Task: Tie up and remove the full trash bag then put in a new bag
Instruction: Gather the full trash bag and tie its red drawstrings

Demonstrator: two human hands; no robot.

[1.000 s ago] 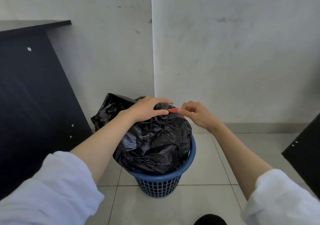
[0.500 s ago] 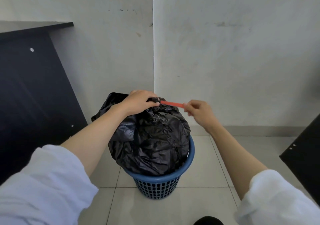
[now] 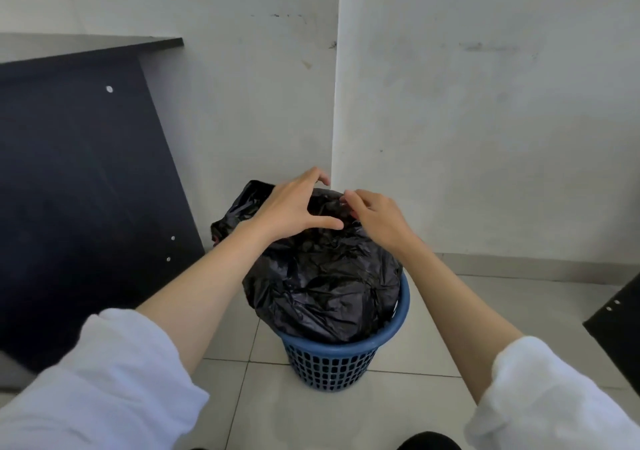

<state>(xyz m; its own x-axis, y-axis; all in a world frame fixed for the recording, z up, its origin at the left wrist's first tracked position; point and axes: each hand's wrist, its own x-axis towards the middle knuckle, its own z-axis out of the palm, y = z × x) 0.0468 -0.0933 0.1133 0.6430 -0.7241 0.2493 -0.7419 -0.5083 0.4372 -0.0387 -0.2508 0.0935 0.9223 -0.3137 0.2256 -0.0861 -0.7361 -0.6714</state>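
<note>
A full black trash bag (image 3: 322,283) bulges out of a blue plastic basket (image 3: 332,363) standing on the floor in a wall corner. My left hand (image 3: 294,207) arches over the bag's gathered top with fingers spread and the thumb resting on the plastic. My right hand (image 3: 377,217) is right beside it, with its fingers curled at the bag's neck. Only a sliver of the red tie (image 3: 352,215) shows under those fingers. More black plastic (image 3: 235,214) sticks out behind the basket on the left.
A dark board (image 3: 79,190) leans against the wall at the left, close to the basket. The corner of dark furniture (image 3: 620,321) stands at the right edge. A pale tiled floor (image 3: 346,415) lies in front, with a dark shoe tip (image 3: 427,442) at the bottom.
My right hand, which was pulling the red tie out to the right, has come back to the bag's neck. My left hand has let go of the top and spread its fingers.
</note>
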